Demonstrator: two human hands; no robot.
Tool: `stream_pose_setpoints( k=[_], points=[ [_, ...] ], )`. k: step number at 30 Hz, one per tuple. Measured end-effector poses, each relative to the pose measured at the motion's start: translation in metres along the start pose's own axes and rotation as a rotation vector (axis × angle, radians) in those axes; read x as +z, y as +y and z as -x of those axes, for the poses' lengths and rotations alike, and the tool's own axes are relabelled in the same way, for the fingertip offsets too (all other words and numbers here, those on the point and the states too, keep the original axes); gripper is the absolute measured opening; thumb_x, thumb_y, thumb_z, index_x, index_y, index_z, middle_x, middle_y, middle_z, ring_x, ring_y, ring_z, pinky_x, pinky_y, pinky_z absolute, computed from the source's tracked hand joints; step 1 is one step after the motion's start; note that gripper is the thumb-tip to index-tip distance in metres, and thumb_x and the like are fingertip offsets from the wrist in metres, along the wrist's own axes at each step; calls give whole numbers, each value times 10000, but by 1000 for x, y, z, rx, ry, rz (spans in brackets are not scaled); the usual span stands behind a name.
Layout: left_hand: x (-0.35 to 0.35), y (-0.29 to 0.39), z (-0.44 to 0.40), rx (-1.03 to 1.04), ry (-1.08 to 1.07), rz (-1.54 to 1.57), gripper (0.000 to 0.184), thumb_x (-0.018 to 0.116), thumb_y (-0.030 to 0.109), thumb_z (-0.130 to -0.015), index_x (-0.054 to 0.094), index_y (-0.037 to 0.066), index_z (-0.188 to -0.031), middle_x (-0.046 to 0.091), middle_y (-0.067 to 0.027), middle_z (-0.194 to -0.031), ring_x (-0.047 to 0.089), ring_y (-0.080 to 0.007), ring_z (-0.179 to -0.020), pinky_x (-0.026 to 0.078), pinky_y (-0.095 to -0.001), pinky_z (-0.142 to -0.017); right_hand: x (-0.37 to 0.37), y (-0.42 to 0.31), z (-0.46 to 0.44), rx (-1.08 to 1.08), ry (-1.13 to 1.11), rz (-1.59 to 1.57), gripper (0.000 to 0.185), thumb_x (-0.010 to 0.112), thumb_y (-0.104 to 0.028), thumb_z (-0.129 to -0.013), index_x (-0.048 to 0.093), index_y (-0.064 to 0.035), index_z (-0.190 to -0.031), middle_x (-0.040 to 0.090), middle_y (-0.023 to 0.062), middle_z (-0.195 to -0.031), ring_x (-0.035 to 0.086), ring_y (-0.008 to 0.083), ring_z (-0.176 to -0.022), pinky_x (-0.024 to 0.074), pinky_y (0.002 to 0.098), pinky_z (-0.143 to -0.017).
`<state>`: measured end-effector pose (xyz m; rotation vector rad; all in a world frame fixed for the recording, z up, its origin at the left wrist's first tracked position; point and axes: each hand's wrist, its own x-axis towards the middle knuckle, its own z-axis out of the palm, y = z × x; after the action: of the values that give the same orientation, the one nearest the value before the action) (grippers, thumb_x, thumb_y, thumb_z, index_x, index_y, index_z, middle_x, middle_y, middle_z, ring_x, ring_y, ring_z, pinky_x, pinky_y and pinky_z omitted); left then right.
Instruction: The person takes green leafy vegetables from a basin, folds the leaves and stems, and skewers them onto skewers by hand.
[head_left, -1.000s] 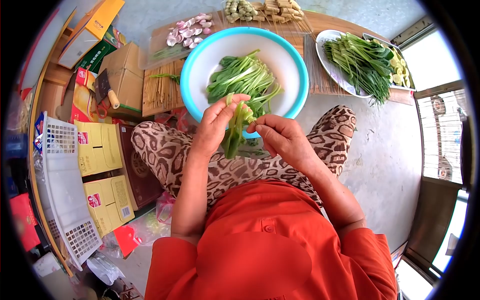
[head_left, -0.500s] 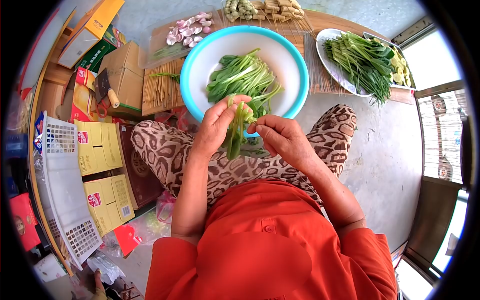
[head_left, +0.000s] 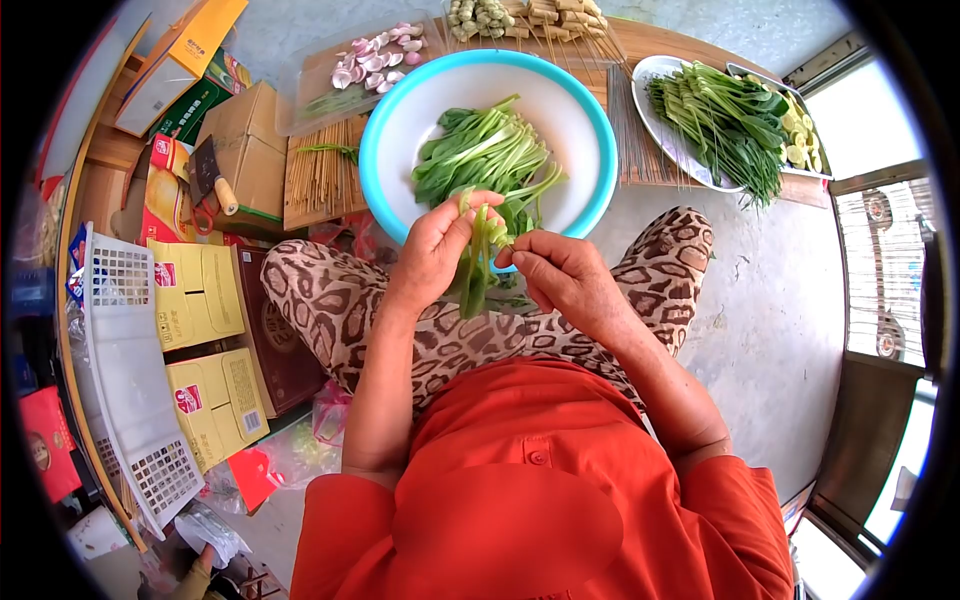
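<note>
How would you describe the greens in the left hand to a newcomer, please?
Start at the large blue-rimmed basin. At its near edge, look between the left hand and the right hand for the held greens. Unlike the pile inside the basin, they hang leaf ends down.

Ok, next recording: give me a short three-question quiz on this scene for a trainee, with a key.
1. The rim of the basin is: a) red; b) light blue; c) yellow.
2. True or false: the person's left hand is empty.
3. Fill in: the oval plate stands on the person's ____ side of the basin.

Key: 1. b. 2. False; it holds leafy greens. 3. right.
</note>
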<state>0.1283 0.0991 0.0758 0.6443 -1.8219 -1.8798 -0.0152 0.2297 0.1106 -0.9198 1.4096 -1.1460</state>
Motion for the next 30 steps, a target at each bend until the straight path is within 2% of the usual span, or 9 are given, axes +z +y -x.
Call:
stream_pose_setpoints(
  k=[4, 9, 13, 15, 16, 18, 19, 26, 30],
  points=[
    [-1, -1, 1, -3, 10, -42, 289, 391, 137, -1015, 555, 14, -1219, 638, -62, -986, 584, -116, -934, 466, -262, -861, 0, -2, 0, 6, -7, 2, 178, 491, -132, -957, 626, -16, -953, 432, -35, -569, 385, 44, -499, 334, 229, -461],
    [3, 7, 3, 79, 21, -385, 287, 406, 105, -1002, 547, 13, -1234, 638, -77, -1033, 593, -133, -966, 470, -278, -871, -1, -3, -2, 3, -2, -8, 167, 499, -131, -958, 624, -21, -949, 429, -36, -565, 388, 43, -495, 332, 230, -457],
    [4, 14, 3, 96, -1, -447, 307, 390, 41, -982, 524, -2, -1255, 631, -94, -1078, 591, -145, -988, 457, -275, -899, -5, -1, -4, 1, -24, -91, 168, 505, -146, -968, 623, -28, -948, 425, -39, -561, 386, 41, -487, 312, 219, -449],
    [1, 17, 1, 39, -109, 15, 324, 438, 76, -956, 507, -17, -1258, 620, -108, -1117, 576, -161, -1030, 432, -296, -945, -10, -7, -2, 10, -44, -126, 175, 503, -152, -972, 623, -27, -948, 424, -40, -561, 381, 41, -484, 300, 215, -447],
    [-1, 18, 0, 41, -110, 15, 324, 438, 76, -956, 507, -17, -1258, 620, -108, -1117, 576, -161, -1030, 432, -296, -945, -12, -12, -1, 18, -66, -165, 182, 501, -158, -976, 624, -27, -947, 424, -40, -561, 375, 41, -481, 289, 212, -445],
    [-7, 18, -5, 41, -216, 330, 372, 492, 149, -923, 497, -20, -1255, 609, -115, -1149, 556, -181, -1076, 400, -324, -989, -16, -19, 2, 31, -73, -201, 201, 498, -175, -979, 628, -25, -947, 421, -40, -558, 364, 41, -479, 274, 207, -447],
    [-9, 15, -7, 40, -211, 298, 410, 568, 272, -903, 541, -7, -1201, 615, -107, -1135, 552, -186, -1074, 394, -330, -983, -18, -20, 2, 53, -82, -198, 218, 489, -196, -983, 631, -31, -967, 417, -49, -557, 352, 35, -475, 268, 197, -450],
    [-4, 17, -19, -13, -285, 226, 361, 689, 303, -855, 628, -3, -1036, 626, -77, -1038, 565, -144, -970, 434, -288, -876, -25, -25, 10, 99, -122, -227, 237, 508, -230, -973, 638, -34, -998, 419, -61, -552, 359, 25, -476, 260, 185, -453],
    [-2, 31, -23, -15, -158, 259, 316, 695, 247, -856, 632, -21, -1012, 653, -77, -935, 604, -138, -847, 487, -279, -786, -40, -36, 21, 94, -96, -159, 242, 530, -234, -967, 631, -16, -996, 439, -45, -558, 351, 29, -473, 245, 199, -441]
  ],
)
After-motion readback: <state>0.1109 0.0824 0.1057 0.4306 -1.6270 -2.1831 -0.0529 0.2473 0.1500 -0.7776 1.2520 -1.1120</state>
